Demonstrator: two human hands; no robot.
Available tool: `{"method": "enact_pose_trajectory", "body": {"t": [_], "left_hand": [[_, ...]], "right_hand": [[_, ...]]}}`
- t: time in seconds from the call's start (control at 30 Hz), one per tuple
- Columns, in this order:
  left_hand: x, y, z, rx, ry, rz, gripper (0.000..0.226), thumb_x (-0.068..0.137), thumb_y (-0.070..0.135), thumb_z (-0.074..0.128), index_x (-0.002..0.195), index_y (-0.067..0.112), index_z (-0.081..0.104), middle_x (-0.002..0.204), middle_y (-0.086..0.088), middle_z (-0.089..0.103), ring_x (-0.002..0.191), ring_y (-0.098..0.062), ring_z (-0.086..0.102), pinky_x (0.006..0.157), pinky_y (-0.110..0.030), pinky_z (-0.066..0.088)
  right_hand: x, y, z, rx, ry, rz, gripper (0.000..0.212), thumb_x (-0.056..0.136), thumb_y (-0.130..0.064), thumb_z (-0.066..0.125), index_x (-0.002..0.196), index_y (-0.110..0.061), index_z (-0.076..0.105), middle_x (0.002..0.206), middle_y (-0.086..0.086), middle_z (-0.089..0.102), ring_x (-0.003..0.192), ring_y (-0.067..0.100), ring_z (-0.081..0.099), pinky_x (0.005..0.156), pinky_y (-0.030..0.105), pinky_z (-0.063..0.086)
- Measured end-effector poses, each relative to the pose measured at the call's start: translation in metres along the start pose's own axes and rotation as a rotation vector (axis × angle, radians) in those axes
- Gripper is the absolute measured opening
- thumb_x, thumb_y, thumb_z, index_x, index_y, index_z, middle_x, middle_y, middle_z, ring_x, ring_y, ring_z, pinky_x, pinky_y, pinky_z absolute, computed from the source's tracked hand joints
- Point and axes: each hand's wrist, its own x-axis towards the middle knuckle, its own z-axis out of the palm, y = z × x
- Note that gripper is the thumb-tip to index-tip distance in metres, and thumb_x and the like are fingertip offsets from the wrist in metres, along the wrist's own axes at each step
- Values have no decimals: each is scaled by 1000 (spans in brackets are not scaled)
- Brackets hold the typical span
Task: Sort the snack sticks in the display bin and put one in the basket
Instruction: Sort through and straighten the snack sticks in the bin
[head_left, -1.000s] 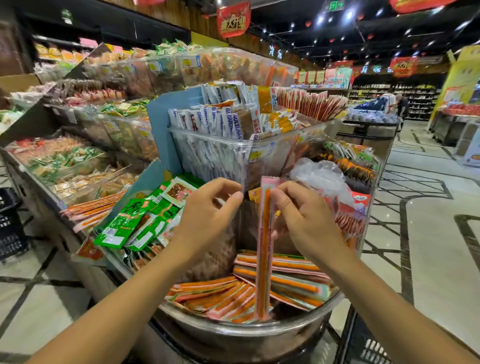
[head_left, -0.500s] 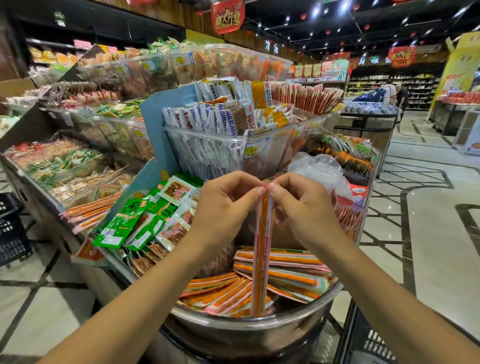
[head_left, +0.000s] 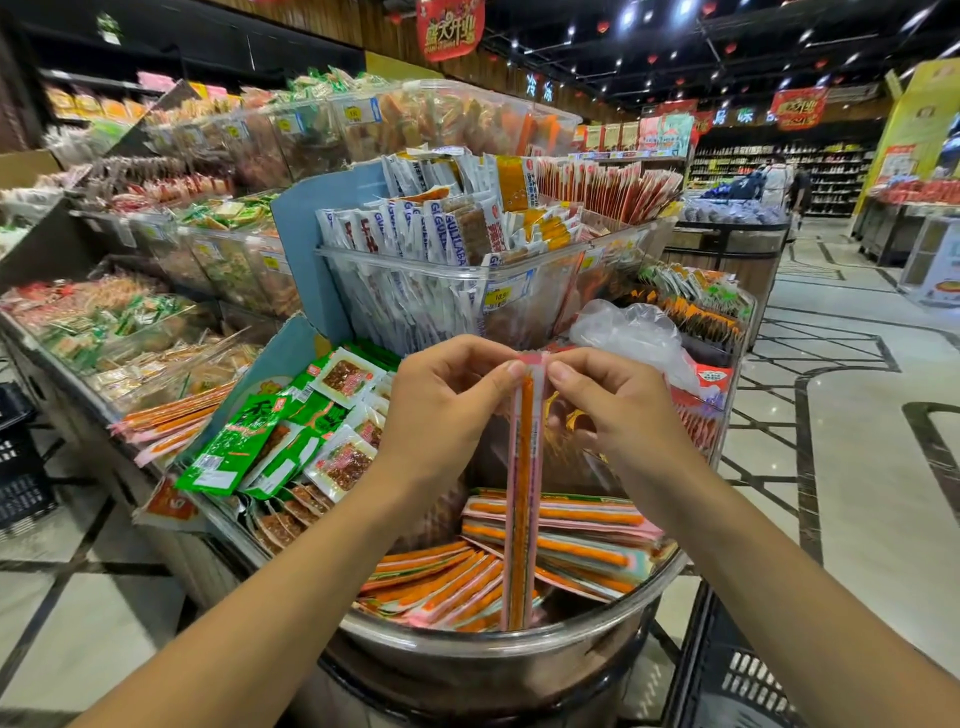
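A long orange snack stick (head_left: 523, 493) in a pink-edged wrapper hangs upright above the display bin (head_left: 493, 649). My left hand (head_left: 447, 410) and my right hand (head_left: 618, 410) both pinch its top end, one on each side. Its lower end reaches down among several more orange snack sticks (head_left: 587, 545) lying flat in the bin. A dark basket (head_left: 748, 680) shows at the lower right, beside the bin.
Green snack packets (head_left: 270, 431) lie in the tray left of the bin. A clear tub of white packets (head_left: 415, 260) stands behind my hands, with crumpled plastic bags (head_left: 628, 332) to its right. Another black basket (head_left: 21, 467) sits on the floor at far left. Open tiled aisle lies to the right.
My left hand has moved right and taken hold of the stick's top beside my right hand. The stick stays upright at about the same height.
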Motion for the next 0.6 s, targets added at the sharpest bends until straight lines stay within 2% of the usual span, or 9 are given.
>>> {"method": "enact_pose_trajectory", "body": {"t": [0.13, 0.2, 0.27, 0.37, 0.5, 0.6], "left_hand": [[1, 6, 0, -34, 8, 30, 7, 90, 9, 72, 96, 10, 77, 85, -1, 77, 77, -11, 72, 65, -20, 54], [0, 10, 0, -33, 7, 64, 8, 90, 9, 73, 96, 9, 77, 87, -1, 77, 79, -13, 73, 66, -20, 54], [-2, 14, 1, -55, 16, 91, 9, 90, 8, 72, 97, 7, 76, 88, -1, 78, 80, -14, 73, 67, -20, 54], [-6, 20, 2, -163, 44, 99, 9, 88, 2, 70, 96, 4, 75, 87, -2, 78, 77, -9, 72, 68, -17, 53], [-12, 28, 2, -291, 70, 66, 10, 87, 1, 69, 92, 8, 74, 78, 1, 76, 67, -6, 68, 61, -14, 50], [-17, 36, 1, -324, 96, 72, 11, 86, 2, 68, 91, 10, 74, 74, 3, 74, 63, -5, 66, 57, -12, 48]], "right_hand": [[-1, -7, -1, 14, 0, -59, 17, 100, -15, 59, 97, -16, 76, 74, -7, 70, 67, 5, 62, 56, 13, 46], [-3, -11, -1, 14, 21, -113, 12, 97, -14, 63, 96, -15, 76, 72, -8, 71, 65, 2, 63, 57, 11, 45], [-5, -14, -1, 27, 39, -138, 11, 96, -13, 65, 97, -13, 76, 77, -2, 74, 68, 5, 66, 60, 14, 47], [-10, -24, 1, 170, 31, -93, 14, 95, -9, 63, 95, -11, 76, 77, 7, 72, 64, 8, 61, 52, 11, 44], [-19, -36, 3, 372, 9, -12, 14, 93, -7, 61, 94, -7, 75, 70, 5, 68, 54, 4, 58, 41, 10, 39], [-24, -44, 5, 457, -32, -30, 14, 92, -1, 59, 95, -2, 72, 63, 2, 67, 48, 4, 59, 40, 9, 40]]}}
